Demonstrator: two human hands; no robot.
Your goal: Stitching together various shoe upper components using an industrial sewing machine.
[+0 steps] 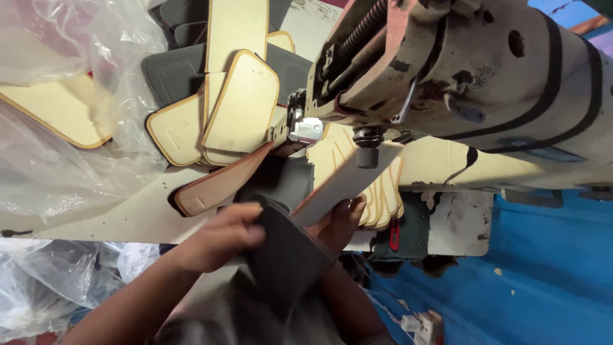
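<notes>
Packaging/labels only:
- Clear plastic bag [76, 96], top-left on the table, crumpled, translucent w/ whitish glare; lies over a cream panel w/ yellow edge, partly hiding it.
- Second clear plastic bag [57, 287], bottom-left below table edge, crumpled, greyish-clear; contents can't tell.
- Blue label plate [543, 152] on the sewing machine arm, right side, elongated, worn; detail too blurred.
- Small red tag [394, 234] under table edge, centre-right, narrow, upright, against a dark green part.
- No signs, no screens.
</notes>
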